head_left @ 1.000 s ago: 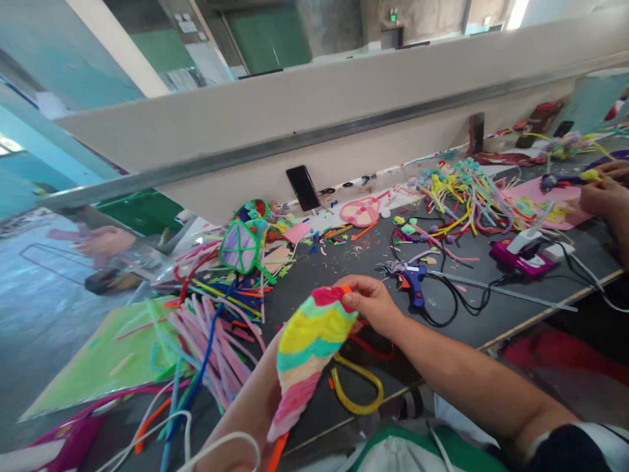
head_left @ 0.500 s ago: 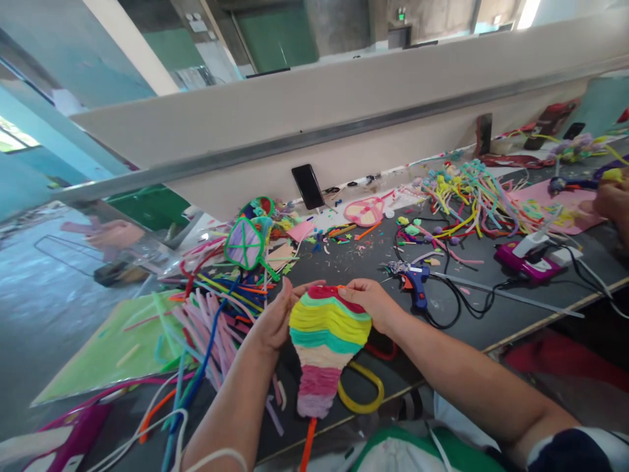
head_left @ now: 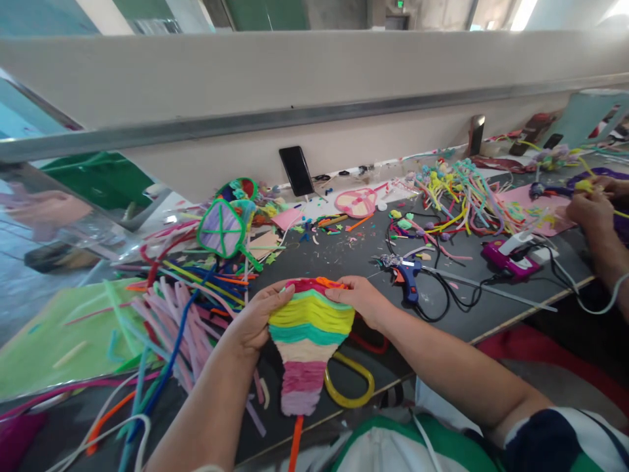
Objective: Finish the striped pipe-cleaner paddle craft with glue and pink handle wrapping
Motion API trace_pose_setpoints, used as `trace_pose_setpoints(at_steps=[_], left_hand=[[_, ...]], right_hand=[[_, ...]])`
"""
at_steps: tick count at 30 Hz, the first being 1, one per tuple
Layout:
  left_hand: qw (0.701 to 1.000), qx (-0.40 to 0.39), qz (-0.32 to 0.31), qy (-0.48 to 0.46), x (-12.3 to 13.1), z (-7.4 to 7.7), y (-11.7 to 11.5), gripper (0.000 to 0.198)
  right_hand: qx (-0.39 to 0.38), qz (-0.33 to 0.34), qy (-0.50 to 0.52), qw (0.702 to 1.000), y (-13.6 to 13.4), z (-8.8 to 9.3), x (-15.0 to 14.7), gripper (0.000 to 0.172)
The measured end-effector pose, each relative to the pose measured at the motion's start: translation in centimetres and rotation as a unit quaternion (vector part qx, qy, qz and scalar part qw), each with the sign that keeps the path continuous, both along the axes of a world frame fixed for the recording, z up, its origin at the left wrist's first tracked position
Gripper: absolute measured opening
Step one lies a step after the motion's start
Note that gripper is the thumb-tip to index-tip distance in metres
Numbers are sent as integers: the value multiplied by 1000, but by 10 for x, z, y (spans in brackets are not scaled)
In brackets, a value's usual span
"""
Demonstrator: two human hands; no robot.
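Between my hands is a striped pipe-cleaner craft piece (head_left: 312,334), wide at the top and narrow below, in red, mint, yellow, teal, cream, pink and lilac bands. An orange stem (head_left: 296,442) sticks out of its bottom end. My left hand (head_left: 260,313) grips the upper left corner, thumb on the front. At the upper right edge, my right hand (head_left: 361,300) pinches the piece near an orange strip (head_left: 331,283) along the top. The fingers behind the piece are hidden. Yellow-handled scissors (head_left: 371,387) lie on the table just to its right, partly covered.
A blue glue gun (head_left: 409,278) and a purple power strip (head_left: 508,259) with cables lie to the right. Lilac pipe cleaners (head_left: 171,328) are heaped left, near a green-and-lilac craft piece (head_left: 222,228). A phone (head_left: 296,170) leans on the partition. Another person's hands (head_left: 594,203) work far right.
My left hand has closed over the upper left corner, its thumb now on the front. An orange strip shows more along the top edge. The view has shifted a little.
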State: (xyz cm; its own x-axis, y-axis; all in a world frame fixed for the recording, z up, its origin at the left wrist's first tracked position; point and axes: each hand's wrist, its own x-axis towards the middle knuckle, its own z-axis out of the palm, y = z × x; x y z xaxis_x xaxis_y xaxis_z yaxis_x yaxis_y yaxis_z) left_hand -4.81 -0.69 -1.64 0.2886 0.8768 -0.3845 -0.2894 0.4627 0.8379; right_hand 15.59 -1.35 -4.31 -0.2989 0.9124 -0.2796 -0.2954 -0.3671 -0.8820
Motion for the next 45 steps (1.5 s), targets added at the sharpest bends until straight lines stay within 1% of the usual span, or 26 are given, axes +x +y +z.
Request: trace_pose_setpoints(at_steps=[2,5,8,10,14,20,27,31,36,42,45], left_hand=[[1000,-1,-3,-4,1,0,0,33],[1000,-9,-19,-6,2,1,-1,42],[1000,-12,-16,7,3,1,0,46],[1000,-12,-13,12,2,0,1,45],[1000,-11,-16,3,1,-2,2,40],[1000,16,-20,-12,2,-4,1,37],[999,35,-35,-23,1,-4,0,42],[998,35,-36,-25,0,-3,-1,43],[999,36,-32,-19,-4,-1,-2,37],[999,24,-47,-6,-2,3,-4,38],[999,17,-42,12,-1,2,-4,33]], right_hand=[[7,-3,4,1000,-1,-1,0,39],[9,-12,6,1000,-2,-1,0,37],[5,-18,25,1000,-2,0,-1,35],[2,-19,35,999,-1,1,-2,34],[5,-16,23,1000,-2,3,-2,33],[5,-15,25,1000,-4,4,0,34],[14,0,39,999,-5,4,1,31],[9,13,48,999,-5,4,2,32],[13,34,60,998,-6,4,2,35],[20,50,33,998,-7,2,2,32],[25,57,30,998,-8,2,2,31]])
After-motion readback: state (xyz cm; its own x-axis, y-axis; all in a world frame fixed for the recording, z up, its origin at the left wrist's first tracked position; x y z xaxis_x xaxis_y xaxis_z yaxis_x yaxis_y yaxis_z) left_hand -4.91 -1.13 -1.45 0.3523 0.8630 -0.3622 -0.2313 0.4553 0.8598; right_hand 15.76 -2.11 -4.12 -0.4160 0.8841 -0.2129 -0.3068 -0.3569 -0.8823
